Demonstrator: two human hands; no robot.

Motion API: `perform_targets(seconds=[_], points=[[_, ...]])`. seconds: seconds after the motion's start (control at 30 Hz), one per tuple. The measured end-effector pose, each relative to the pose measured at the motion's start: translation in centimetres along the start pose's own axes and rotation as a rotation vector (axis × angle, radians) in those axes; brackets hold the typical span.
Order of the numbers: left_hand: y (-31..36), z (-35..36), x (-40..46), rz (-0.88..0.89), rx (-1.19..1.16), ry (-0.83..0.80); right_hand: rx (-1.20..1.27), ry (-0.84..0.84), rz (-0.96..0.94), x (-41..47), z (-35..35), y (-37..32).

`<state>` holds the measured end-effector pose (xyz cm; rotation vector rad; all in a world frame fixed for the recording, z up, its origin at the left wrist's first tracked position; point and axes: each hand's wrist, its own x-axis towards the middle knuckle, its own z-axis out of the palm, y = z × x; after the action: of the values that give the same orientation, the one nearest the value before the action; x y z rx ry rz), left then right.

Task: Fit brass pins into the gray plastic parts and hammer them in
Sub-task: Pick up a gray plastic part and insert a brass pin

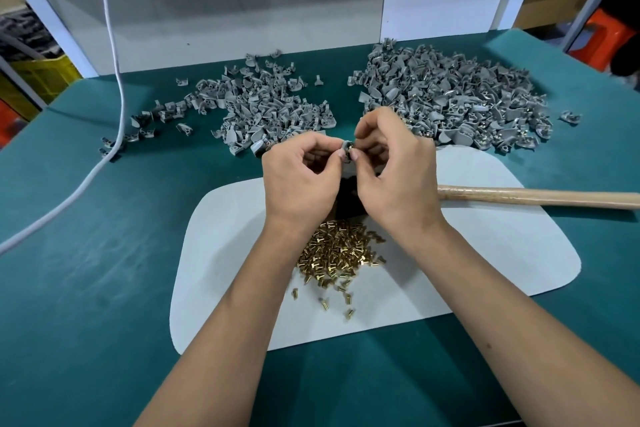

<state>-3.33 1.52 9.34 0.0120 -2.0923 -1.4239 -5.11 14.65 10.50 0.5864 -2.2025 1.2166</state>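
both forearms reach forward, bare, converging toward the middle. the left hand (301, 177) is raised, knuckles up, thumb and forefinger pinched together at their tips. the right hand (391, 166) mirrors it — fingers curled, thumb and forefinger pinching, tips meeting the left's.

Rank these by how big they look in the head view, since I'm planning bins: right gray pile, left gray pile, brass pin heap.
1. right gray pile
2. left gray pile, sparser, more scattered
3. brass pin heap, partly hidden by the forearms and nearer the camera
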Motion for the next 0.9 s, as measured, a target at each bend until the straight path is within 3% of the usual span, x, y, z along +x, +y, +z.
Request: perform_targets(seconds=[0.5, 0.73, 0.9], points=[[-0.1, 0.3, -0.1, 0.179, 0.150, -0.001, -0.010, 0.041, 0.076, -0.1, 0.3, -0.2], [-0.7, -0.9, 0.8, 0.125, 0.093, -0.190, 0.068, -0.030, 0.085, 0.3, -0.2, 0.8], [-0.9, -1.6, 1.1, 0.114, 0.018, -0.220, 0.108, -0.088, 0.065, 0.4, -0.4, 1.0]])
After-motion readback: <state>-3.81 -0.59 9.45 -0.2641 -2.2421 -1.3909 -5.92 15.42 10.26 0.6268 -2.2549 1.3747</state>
